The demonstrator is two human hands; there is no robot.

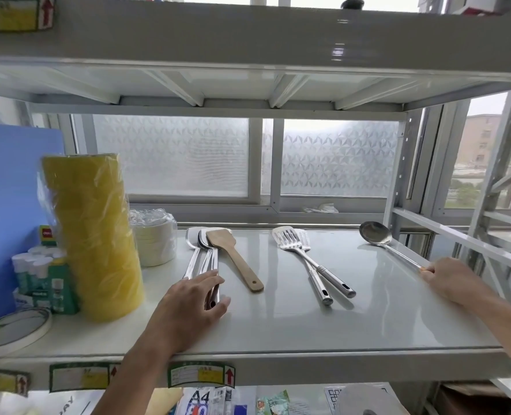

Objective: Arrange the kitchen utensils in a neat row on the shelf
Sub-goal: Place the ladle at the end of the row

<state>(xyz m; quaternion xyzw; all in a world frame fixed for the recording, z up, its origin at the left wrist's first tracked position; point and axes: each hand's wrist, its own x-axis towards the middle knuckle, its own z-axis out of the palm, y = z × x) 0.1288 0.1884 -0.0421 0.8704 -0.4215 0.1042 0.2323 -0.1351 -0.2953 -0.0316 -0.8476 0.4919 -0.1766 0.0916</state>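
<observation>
Utensils lie across a pale grey shelf (278, 324), every head toward the frosted window (173, 157) at the back and every handle toward the person. A tall yellow tape stack (95, 235) stands at the left end, well apart from most of them. The steel ladle (377, 235) is farthest right, with its round bowl face up at the back and its thin handle slanting to the front right. There the right hand (446, 280) holds the handle's end, fingers curled round it. Near the middle, two slotted steel turners (293, 239) overlap at the heads; their handles run side by side, angled to the front right, the ends slightly apart. Left of centre, a bundle (206, 253) of shiny steel pieces lies almost straight front to back, stacked on one another. The left hand (191, 307) covers its handle ends, fingers together across them and thumb apart on the near side; whether it grips or only rests cannot be told. Just beside the bundle, a wooden spatula (233, 256) points its flat blade backward, blade touching the bundle's heads, handle leaning front right.
</observation>
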